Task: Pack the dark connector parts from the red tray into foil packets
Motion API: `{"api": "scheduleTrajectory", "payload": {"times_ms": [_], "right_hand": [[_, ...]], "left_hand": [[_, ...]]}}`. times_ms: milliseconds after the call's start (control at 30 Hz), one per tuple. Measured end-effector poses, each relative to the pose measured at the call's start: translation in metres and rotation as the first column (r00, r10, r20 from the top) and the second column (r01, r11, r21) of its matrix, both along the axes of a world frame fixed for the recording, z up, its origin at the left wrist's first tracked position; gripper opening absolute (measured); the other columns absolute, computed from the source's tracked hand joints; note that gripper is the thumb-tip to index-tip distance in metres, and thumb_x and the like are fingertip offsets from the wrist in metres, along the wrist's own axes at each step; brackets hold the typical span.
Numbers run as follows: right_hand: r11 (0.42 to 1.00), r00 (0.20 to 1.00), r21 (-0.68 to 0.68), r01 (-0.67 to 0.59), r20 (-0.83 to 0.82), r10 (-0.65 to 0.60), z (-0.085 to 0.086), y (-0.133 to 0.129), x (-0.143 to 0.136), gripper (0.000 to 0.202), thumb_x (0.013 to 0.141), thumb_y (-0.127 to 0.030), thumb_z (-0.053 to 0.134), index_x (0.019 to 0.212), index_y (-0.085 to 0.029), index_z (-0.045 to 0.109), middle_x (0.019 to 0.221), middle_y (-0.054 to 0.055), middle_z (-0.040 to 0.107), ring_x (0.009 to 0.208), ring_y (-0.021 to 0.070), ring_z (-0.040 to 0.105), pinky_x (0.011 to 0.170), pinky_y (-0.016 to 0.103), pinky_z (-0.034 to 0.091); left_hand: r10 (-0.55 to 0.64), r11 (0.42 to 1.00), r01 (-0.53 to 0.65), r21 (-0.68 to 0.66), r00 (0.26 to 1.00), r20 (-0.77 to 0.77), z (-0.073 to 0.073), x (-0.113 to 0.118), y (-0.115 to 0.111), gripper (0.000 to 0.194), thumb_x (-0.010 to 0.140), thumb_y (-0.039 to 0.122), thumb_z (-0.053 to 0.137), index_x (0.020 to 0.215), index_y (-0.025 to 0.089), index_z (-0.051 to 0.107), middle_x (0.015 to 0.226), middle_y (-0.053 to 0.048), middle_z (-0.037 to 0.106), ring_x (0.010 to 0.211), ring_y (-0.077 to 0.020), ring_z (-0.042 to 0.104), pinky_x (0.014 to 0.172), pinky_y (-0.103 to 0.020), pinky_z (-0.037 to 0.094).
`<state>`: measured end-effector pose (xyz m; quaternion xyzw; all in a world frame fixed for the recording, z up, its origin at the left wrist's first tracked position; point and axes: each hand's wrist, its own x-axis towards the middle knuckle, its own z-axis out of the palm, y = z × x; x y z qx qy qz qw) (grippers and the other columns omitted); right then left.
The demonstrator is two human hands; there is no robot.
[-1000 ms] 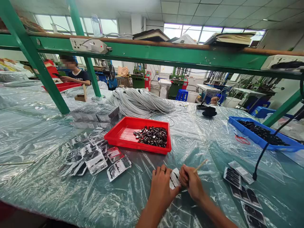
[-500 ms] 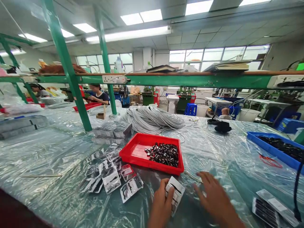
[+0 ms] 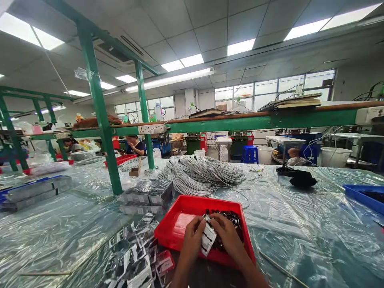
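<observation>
Over the red tray (image 3: 177, 224), my left hand (image 3: 193, 236) grips a small flat packet (image 3: 207, 239), silvery white with dark slots or pieces on its face. My right hand (image 3: 226, 232) pinches the upper edge of the same packet, its fingers closed and partly bent around the top. Beneath and behind the right hand, small black and silver parts (image 3: 237, 220) fill the right side of the tray. To the left of the tray lies a loose pile of similar packets (image 3: 135, 260), with one red-faced packet (image 3: 165, 263) among them.
Behind the tray lies a big coil of grey cable (image 3: 198, 172). Stacked boxes (image 3: 147, 196) stand at its left, near a green post (image 3: 108, 160). A black object (image 3: 303, 179) and a blue tray (image 3: 366, 197) are to the right. A person (image 3: 136, 146) sits across the bench.
My left hand has carried the packet forward and over the red tray. My right hand has come in from the right and now grips the packet too. The camera view has tilted up.
</observation>
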<state>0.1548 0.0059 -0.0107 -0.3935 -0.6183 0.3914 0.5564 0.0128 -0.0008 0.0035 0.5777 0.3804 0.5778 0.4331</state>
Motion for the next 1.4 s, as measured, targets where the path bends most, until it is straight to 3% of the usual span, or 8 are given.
{"api": "scheduleTrajectory", "payload": {"times_ms": [133,367,500,667,833,1000,1167,1400], "right_hand": [[0.959,0.964,0.266,0.098,0.214,-0.158,0.010,-0.001,0.001,0.017,0.087,-0.036,0.063,0.092,-0.021,0.067,0.091,0.005,0.064,0.083,0.0211,0.060,0.077,0.031,0.046],[0.997,0.978,0.057,-0.050,0.203,0.037,0.010,0.003,0.015,0.016,0.081,-0.035,0.070,0.084,-0.019,0.068,0.076,0.002,0.068,0.069,0.0182,0.063,0.064,0.027,0.048],[0.998,0.984,0.007,-0.055,0.168,0.053,0.001,0.010,0.018,0.020,0.083,-0.036,0.066,0.084,-0.018,0.071,0.079,0.005,0.073,0.072,0.0214,0.067,0.066,0.030,0.052],[0.994,0.989,-0.020,0.108,0.105,-0.105,-0.003,0.020,0.030,0.027,0.083,-0.042,0.059,0.088,-0.018,0.069,0.084,0.009,0.073,0.076,0.0257,0.069,0.067,0.035,0.054],[0.939,0.885,0.109,0.325,0.316,-0.343,0.003,0.014,0.028,0.033,0.079,-0.040,0.062,0.102,-0.017,0.067,0.103,0.014,0.068,0.096,0.0304,0.064,0.089,0.043,0.048],[0.992,0.976,-0.126,-0.032,0.210,0.058,0.012,0.002,0.007,0.029,0.087,-0.048,0.055,0.083,-0.020,0.061,0.068,0.001,0.063,0.061,0.0189,0.061,0.056,0.029,0.047],[0.986,0.996,-0.148,-0.077,0.029,0.082,0.023,-0.001,0.008,0.030,0.084,-0.049,0.060,0.077,-0.021,0.055,0.065,-0.002,0.058,0.051,0.0135,0.052,0.047,0.025,0.040],[0.972,0.987,-0.178,-0.156,-0.057,0.148,0.023,-0.003,0.007,0.036,0.081,-0.053,0.063,0.069,-0.021,0.052,0.058,-0.005,0.049,0.050,0.0119,0.048,0.048,0.024,0.038]], "left_hand": [[0.030,0.999,-0.030,0.014,0.999,-0.021,-0.007,0.003,0.012,0.037,0.076,0.055,0.067,0.071,0.018,0.063,0.067,0.001,0.058,0.067,-0.0165,0.052,0.064,-0.025,0.042],[-0.156,0.988,0.154,-0.033,0.985,-0.080,-0.008,-0.010,0.001,0.035,0.083,0.053,0.061,0.081,0.018,0.066,0.070,0.001,0.057,0.065,-0.0149,0.051,0.060,-0.023,0.041],[-0.002,1.000,-0.001,-0.017,0.982,-0.188,-0.011,-0.006,0.004,0.035,0.081,0.053,0.062,0.074,0.018,0.062,0.067,0.001,0.057,0.064,-0.0164,0.051,0.060,-0.025,0.040],[0.191,0.978,-0.202,-0.049,0.966,-0.177,-0.018,-0.003,0.008,0.035,0.084,0.054,0.055,0.073,0.020,0.057,0.067,0.000,0.057,0.064,-0.0184,0.051,0.060,-0.027,0.039],[0.245,0.959,-0.258,-0.122,0.963,-0.113,-0.019,-0.008,0.007,0.030,0.086,0.051,0.049,0.083,0.022,0.058,0.074,-0.001,0.062,0.070,-0.0201,0.057,0.064,-0.029,0.043],[0.106,0.981,-0.096,-0.168,0.993,0.056,-0.019,-0.014,0.009,0.038,0.079,0.051,0.062,0.099,0.019,0.062,0.094,-0.007,0.068,0.086,-0.0240,0.063,0.074,-0.032,0.049],[-0.095,0.983,0.102,-0.150,0.994,0.049,-0.018,-0.023,0.004,0.037,0.084,0.052,0.061,0.096,0.018,0.067,0.097,-0.007,0.070,0.095,-0.0244,0.062,0.085,-0.033,0.048],[-0.099,0.993,0.099,-0.066,0.995,0.000,0.001,-0.023,-0.013,0.035,0.083,0.052,0.063,0.094,0.019,0.067,0.093,-0.005,0.069,0.089,-0.0225,0.061,0.081,-0.030,0.048]]}}
